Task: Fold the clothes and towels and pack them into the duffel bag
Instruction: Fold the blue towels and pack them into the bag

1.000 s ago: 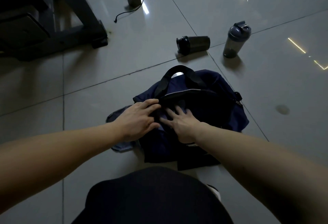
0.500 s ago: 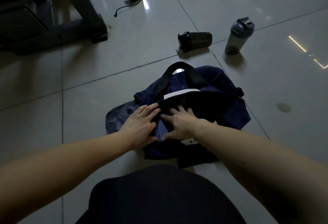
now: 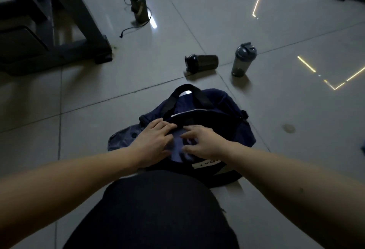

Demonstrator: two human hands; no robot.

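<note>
The navy fabric duffel bag (image 3: 227,124) lies on the grey tiled floor (image 3: 296,150). More of the blue-grey cloth (image 3: 177,150) now shows at its near lip, so it is judged only part-packed. Left hand (image 3: 152,140) presses flat, fingers straight. Right hand (image 3: 205,142) is blurred, so its grip cannot be told.

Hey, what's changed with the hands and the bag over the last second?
More of the blue cloth now shows between the hands at the mouth of the duffel bag. The right hand, fingers spread flat before, now curls onto it; the left hand still lies flat beside it. Bag, lying bottle and upright bottle have not moved.
</note>
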